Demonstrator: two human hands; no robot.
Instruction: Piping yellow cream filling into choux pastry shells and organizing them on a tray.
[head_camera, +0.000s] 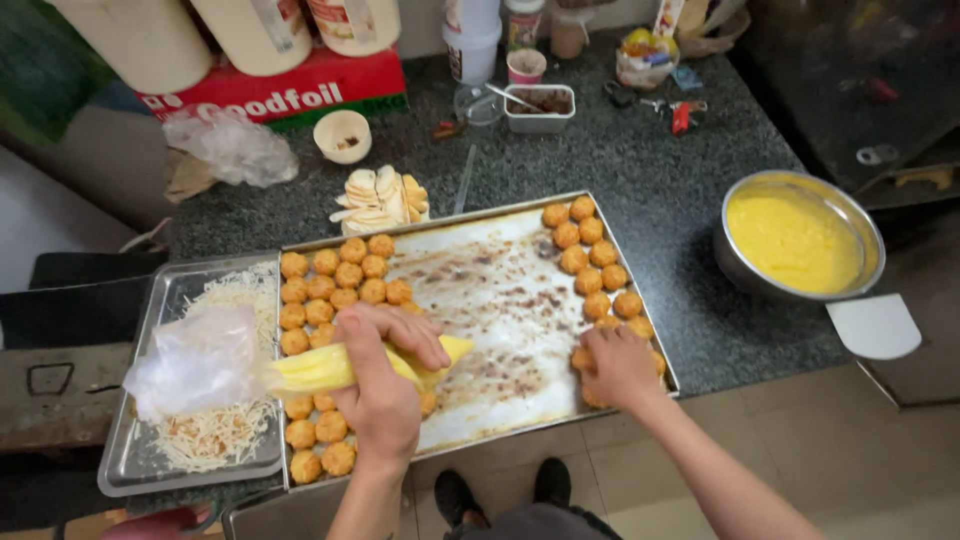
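My left hand (385, 380) grips a clear plastic piping bag (300, 368) filled with yellow cream, its tip pointing right over the baking tray (500, 300). The bag's loose end bunches out to the left. My right hand (618, 365) rests on the tray's right front part, fingers on small round golden pastries (595, 270) set in two columns. Another group of the same round pastries (335, 285) fills the tray's left side, partly hidden under my left hand. The tray's middle is bare, stained paper.
A smaller steel tray with shredded cheese (215, 440) lies to the left. A steel bowl of yellow cream (798, 240) and a white scraper (875, 325) sit at the right. Behind are a pile of pale pastry shells (380, 200), small cups, containers and a red box (280, 95).
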